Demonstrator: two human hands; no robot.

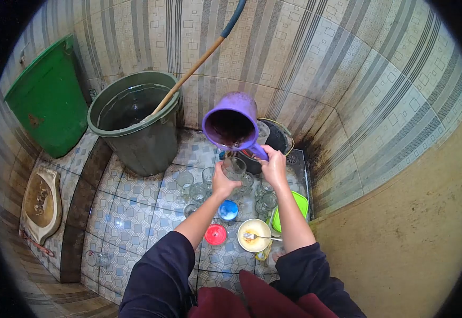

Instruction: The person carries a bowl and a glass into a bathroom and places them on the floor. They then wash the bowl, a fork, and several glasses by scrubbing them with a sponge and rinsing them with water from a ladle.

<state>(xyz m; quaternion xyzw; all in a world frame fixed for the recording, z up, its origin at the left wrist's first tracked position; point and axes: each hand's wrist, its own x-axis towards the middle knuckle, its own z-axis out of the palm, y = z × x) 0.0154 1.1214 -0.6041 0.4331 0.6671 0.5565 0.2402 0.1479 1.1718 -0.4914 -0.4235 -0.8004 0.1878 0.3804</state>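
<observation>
My right hand [274, 166] grips the handle of a purple water dipper [245, 108], which is tilted with its mouth toward me. Just below the dipper's rim, my left hand [222, 183] holds a clear drinking glass [234, 167]. Whether water is running between them is hard to make out. Several clear glasses [185, 180] stand on the floor around my hands, some partly hidden by my arms. Nearer to me are a blue and white round container [228, 210], a red lid [215, 234] and a cream bowl [243, 244] with a fork [253, 236] across it.
A large grey bin [145, 151] of water stands at back left, with a hose [202, 61] leaning into it. A black bucket [280, 139] sits behind my right hand. A bright green container [298, 204] is beside my right forearm. A squat toilet [54, 214] occupies the left ledge.
</observation>
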